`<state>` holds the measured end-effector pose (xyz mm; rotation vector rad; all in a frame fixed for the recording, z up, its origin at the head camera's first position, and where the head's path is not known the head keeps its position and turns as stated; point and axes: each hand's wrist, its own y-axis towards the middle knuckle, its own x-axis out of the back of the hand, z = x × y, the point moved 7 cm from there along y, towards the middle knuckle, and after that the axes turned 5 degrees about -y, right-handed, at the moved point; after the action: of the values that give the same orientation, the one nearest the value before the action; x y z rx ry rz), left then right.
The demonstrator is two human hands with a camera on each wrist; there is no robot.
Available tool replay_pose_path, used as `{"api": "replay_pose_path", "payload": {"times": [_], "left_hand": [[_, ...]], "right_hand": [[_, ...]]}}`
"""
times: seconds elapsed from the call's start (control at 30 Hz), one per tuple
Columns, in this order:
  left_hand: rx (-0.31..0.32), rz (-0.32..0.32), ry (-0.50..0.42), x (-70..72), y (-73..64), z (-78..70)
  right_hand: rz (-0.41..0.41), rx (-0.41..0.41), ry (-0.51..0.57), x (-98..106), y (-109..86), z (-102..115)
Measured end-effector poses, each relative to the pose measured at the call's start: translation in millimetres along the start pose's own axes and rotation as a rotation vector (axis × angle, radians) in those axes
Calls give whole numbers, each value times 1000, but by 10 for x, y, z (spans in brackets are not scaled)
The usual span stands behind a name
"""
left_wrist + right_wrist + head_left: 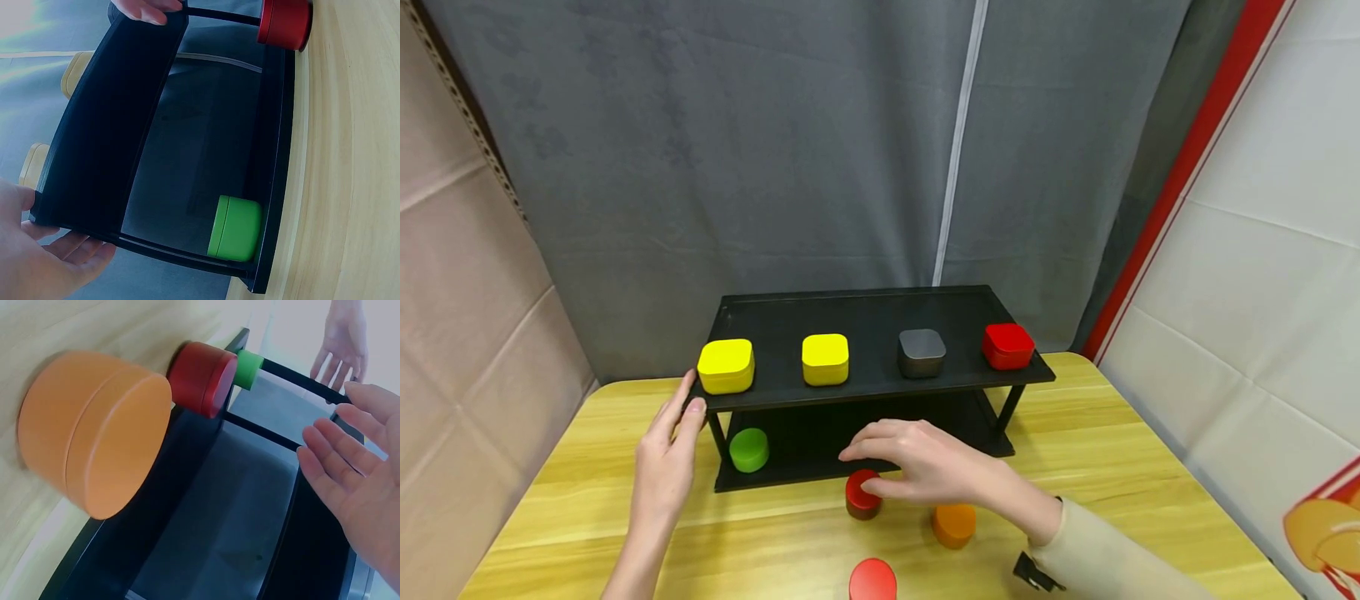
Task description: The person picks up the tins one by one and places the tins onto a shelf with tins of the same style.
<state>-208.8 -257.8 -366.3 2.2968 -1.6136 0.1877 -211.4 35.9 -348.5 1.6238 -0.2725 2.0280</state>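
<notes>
My left hand [666, 462] holds the left front corner of a black two-tier shelf [872, 385], thumb at the front and fingers along the side. In the left wrist view, the left fingers [87, 253] lie against the shelf's end edge. My right hand [925, 462] hovers over a dark red round box [856, 507] on the table before the shelf. The right wrist view shows the right fingers [340, 450] loosely extended, apart from that box, with nothing between them. An orange round box [955, 527] stands below the right wrist. A green round box [749, 450] sits on the lower tier at left.
Along the top tier stand two yellow square boxes [825, 360], a dark grey one [921, 353] and a red one [1008, 347]. A brighter red round box [873, 580] is at the near table edge. Behind the wooden table [1097, 467] hangs a grey curtain [737, 150].
</notes>
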Motion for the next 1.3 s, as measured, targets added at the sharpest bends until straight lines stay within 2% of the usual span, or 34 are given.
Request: {"api": "replay_pose_path", "payload": {"times": [0.2,0.57,0.93,1.3], "left_hand": [[2,0,1,4,-1,-4],[-6,-1,9,8,-4,-20],[-2,6,6,0,-13,-24],[-20,5,10,4,-9,-46]], "right_hand": [[76,-39,-30,-113,79,-13],[145,-64,-121,-227,146,-43],[276,-125,-98,-432,182,-176],[360,-143,-98,-506,212,-196]]}}
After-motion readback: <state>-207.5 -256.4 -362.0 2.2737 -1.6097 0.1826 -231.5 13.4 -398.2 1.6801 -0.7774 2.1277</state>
